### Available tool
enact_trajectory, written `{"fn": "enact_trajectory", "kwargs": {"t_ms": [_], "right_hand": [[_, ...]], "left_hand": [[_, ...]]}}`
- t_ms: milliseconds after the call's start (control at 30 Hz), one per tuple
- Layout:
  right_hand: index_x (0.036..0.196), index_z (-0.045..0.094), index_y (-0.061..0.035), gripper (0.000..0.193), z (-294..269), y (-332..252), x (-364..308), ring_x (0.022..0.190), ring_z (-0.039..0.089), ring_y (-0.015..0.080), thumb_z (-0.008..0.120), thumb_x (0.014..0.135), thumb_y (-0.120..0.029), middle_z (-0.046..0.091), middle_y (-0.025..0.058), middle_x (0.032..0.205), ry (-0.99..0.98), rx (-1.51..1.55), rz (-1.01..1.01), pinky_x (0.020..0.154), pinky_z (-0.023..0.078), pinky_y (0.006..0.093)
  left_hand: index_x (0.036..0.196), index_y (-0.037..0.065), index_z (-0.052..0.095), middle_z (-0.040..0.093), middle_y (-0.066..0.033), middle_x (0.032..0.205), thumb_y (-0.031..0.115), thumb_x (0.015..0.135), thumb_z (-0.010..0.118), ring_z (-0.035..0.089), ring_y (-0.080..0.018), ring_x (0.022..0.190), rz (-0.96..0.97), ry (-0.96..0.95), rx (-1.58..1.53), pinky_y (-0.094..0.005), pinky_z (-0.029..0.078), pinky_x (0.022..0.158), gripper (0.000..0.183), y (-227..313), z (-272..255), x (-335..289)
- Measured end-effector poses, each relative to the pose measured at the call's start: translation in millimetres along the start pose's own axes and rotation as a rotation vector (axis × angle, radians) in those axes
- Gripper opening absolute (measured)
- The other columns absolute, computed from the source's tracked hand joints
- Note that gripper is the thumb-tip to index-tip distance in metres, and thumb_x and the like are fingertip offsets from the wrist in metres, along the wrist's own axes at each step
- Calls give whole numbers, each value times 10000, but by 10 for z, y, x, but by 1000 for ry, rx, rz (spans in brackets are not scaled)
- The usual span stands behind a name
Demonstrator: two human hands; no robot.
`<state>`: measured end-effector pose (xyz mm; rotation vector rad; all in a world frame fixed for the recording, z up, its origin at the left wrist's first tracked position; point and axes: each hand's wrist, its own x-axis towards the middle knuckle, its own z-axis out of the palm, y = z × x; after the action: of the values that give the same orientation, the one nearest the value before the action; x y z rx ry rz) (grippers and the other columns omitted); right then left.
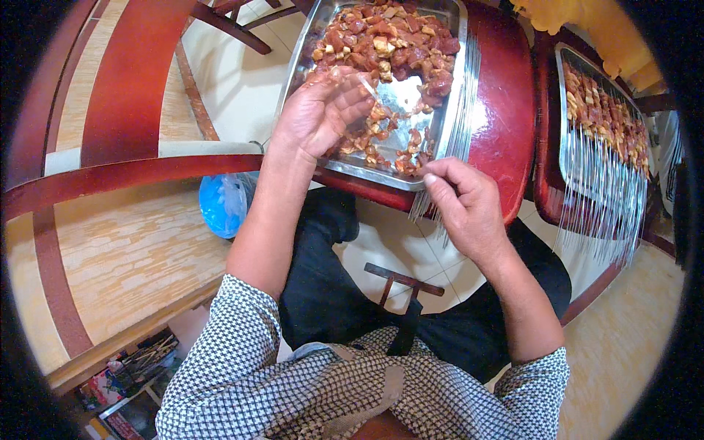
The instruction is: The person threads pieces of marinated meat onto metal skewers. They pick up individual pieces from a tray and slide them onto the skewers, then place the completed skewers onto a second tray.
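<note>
A metal tray (449, 44) of cut, seasoned raw meat (389, 40) stands in front of me on a red stool (502, 110). My left hand (323, 114) hovers over the tray's near left part, palm turned up, fingers loosely extended and smeared with bits of marinade. Small meat pieces lie just beyond its fingers. At the tray's near right corner my right hand (466, 205) is closed, thumb and forefinger pressed together beside a scrap of meat. What is in that pinch, if anything, cannot be made out. A bundle of thin metal skewers (463, 103) lies along the tray's right side.
To the right, another tray (565, 139) holds several loaded meat skewers (601, 110), their bare metal ends hanging over the near edge. A blue bag (222, 205) is at left, by a red wooden frame (132, 172). Yellow cloth (598, 33) hangs at upper right.
</note>
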<state>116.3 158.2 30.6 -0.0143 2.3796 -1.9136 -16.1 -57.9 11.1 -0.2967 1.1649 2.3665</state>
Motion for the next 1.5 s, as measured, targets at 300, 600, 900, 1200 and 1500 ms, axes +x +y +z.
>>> {"fn": "enact_trajectory", "kwargs": {"t_ms": [300, 600, 900, 1200, 1500], "right_hand": [[787, 582, 6, 107, 95, -1, 41, 617, 583, 354, 557, 824, -91, 569, 203, 665, 48, -152, -61, 562, 447, 411], [778, 583, 11, 112, 87, -19, 31, 628, 575, 355, 556, 814, -91, 564, 198, 660, 25, -184, -35, 569, 443, 424], [783, 585, 15, 123, 114, -7, 21, 629, 584, 347, 557, 824, -98, 570, 198, 668, 45, -161, -11, 574, 451, 415], [813, 583, 10, 113, 206, 59, -8, 636, 587, 340, 554, 841, -96, 577, 188, 686, 59, -104, -2, 576, 453, 406], [835, 575, 7, 115, 342, 105, 8, 660, 587, 349, 556, 852, -104, 578, 193, 702, 62, -125, -3, 599, 454, 421]], "left_hand": [[1089, 28, 507, 579, -213, 1112, 165, 946, 411, 623, -314, 939, -3, -111, -112, -419, 545, 801, 220, -88, 83, 3], [1084, 24, 507, 578, -218, 1106, 141, 950, 374, 618, -318, 947, 15, -146, -152, -442, 520, 852, 222, -124, 80, 3], [1059, 31, 498, 593, -205, 1070, 156, 950, 394, 616, -297, 937, 59, -132, -139, -448, 513, 852, 195, -176, 107, -5], [1009, 56, 481, 597, -166, 1003, 182, 929, 469, 596, -280, 930, 148, 5, -143, -465, 493, 857, 150, -245, 257, -49], [945, 58, 513, 604, -136, 927, 185, 933, 452, 605, -258, 849, 203, 42, -221, -470, 493, 849, 141, -297, 311, -42]]}}
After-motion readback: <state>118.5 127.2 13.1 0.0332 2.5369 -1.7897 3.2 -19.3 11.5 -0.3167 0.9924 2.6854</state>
